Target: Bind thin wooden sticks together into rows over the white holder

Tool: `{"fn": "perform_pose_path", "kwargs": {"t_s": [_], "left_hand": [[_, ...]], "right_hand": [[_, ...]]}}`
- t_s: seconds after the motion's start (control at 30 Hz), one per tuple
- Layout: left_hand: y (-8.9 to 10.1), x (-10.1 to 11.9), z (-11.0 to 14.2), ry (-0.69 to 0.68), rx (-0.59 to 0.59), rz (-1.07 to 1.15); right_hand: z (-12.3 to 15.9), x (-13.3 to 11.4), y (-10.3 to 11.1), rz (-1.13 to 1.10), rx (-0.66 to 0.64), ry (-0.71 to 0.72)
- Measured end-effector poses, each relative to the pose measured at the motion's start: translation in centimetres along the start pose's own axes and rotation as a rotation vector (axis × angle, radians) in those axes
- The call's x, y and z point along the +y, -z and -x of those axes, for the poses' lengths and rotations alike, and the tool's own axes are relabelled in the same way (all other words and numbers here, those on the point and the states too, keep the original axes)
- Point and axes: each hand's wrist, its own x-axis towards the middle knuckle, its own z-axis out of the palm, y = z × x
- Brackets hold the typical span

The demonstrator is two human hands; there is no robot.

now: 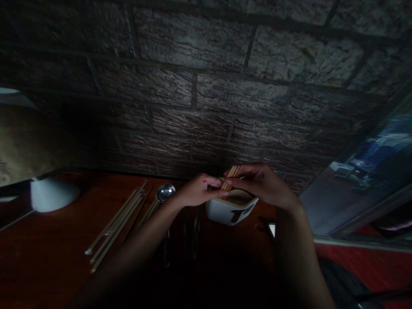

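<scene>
Watching, I see the sticks (233, 172) just right of and below the frame's centre, at the mouth of the box (219, 214). Left hand (201, 191) and right hand (262, 182) both pinch them, perhaps to keep the bundle even. At lower left, rods (124, 216) lie roughly parallel on the table (41, 249), probably for easy picking.
</scene>
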Motion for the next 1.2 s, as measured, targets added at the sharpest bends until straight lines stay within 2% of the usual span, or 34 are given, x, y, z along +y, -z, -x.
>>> {"fn": "perform_pose_path", "kwargs": {"t_s": [0.37,0.8,0.93,1.2], "left_hand": [[-0.02,-0.20,0.08,-0.025,0.005,0.027],[-0.08,-0.08,0.07,0.027,0.051,0.138],[0.09,-0.28,0.14,0.002,0.088,0.128],[0.42,-0.35,0.22,-0.037,0.074,0.198]], "right_hand": [[-0.05,0.34,0.00,-0.026,0.079,0.008],[0.23,0.02,0.20,-0.034,-0.003,-0.022],[0.19,-0.38,0.07,-0.008,0.017,-0.001],[0.25,-0.27,0.21,0.018,0.041,0.009]]}}
